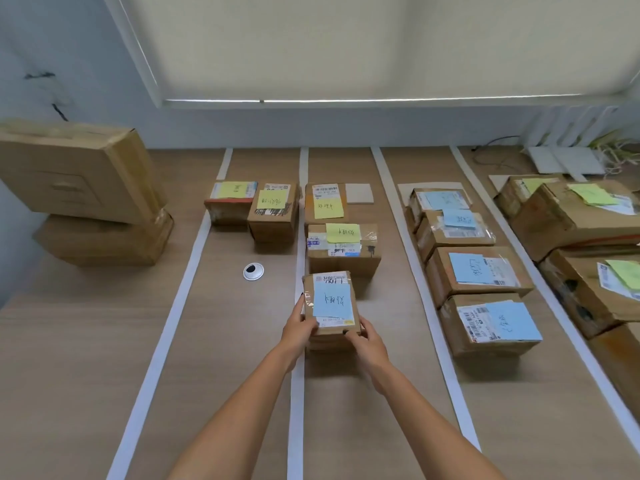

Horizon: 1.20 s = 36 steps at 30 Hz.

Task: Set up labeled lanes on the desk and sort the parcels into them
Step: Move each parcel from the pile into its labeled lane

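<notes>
Your desk is a wide wood-grain surface divided by white tape strips running away from you into lanes. At its far left corner two large plain cartons sit stacked, the upper one tilted, outside the taped lanes.

In the far-right lane, large parcels carrying green notes lie packed close together, partly cut off by the frame edge. The lane to their left holds a row of four parcels with blue notes, one behind another, touching or nearly so.

The centre lane holds two parcels with yellow notes, one behind the other, with a small blank card just beside the far one. The lane left of centre holds two small parcels with yellow notes side by side at its far end, and a round cable grommet nearer you.

You hold the small parcel with a blue note at the near end of the centre-lane row, close to the left tape. Whether it rests on the desk or on something beneath cannot be told. Your left hand grips its near-left edge, fingers curled round the side. Your right hand grips its near-right corner, thumb on top.
</notes>
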Each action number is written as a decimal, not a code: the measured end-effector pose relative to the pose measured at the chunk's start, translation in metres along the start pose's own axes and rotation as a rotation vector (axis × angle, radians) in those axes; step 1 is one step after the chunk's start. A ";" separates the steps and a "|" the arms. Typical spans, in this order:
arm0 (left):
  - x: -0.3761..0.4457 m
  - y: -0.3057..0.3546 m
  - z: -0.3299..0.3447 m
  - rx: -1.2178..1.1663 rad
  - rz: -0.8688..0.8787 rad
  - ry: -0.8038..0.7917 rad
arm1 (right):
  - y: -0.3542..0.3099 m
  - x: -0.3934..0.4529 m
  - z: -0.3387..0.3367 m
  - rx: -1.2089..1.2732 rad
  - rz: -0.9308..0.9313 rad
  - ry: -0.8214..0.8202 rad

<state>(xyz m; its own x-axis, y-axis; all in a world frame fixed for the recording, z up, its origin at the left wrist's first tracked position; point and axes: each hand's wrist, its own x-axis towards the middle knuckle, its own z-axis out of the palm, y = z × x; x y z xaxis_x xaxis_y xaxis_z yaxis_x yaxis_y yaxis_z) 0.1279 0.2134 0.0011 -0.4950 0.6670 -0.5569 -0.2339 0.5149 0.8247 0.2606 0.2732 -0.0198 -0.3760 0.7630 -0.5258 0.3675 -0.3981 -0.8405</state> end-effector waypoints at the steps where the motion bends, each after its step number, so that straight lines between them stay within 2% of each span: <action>1: 0.004 0.001 -0.001 -0.005 -0.004 0.002 | 0.000 0.002 0.000 -0.009 -0.004 -0.005; 13: 0.030 0.015 -0.005 0.053 0.067 0.004 | -0.013 0.024 0.008 -0.099 -0.020 0.055; 19: 0.011 0.038 -0.014 0.057 0.060 0.132 | -0.048 0.010 -0.009 -0.148 -0.088 0.147; 30: -0.060 0.130 -0.034 0.109 0.383 0.157 | -0.148 -0.054 -0.001 -0.107 -0.321 -0.009; 36: -0.084 0.149 -0.044 0.054 0.447 0.150 | -0.170 -0.083 0.014 -0.167 -0.425 -0.014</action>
<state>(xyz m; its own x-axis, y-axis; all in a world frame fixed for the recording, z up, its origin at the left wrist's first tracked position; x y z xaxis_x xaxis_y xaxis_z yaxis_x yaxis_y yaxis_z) 0.0976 0.2102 0.1748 -0.6535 0.7466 -0.1248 0.0712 0.2248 0.9718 0.2171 0.2704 0.1652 -0.5344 0.8332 -0.1419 0.3097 0.0368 -0.9501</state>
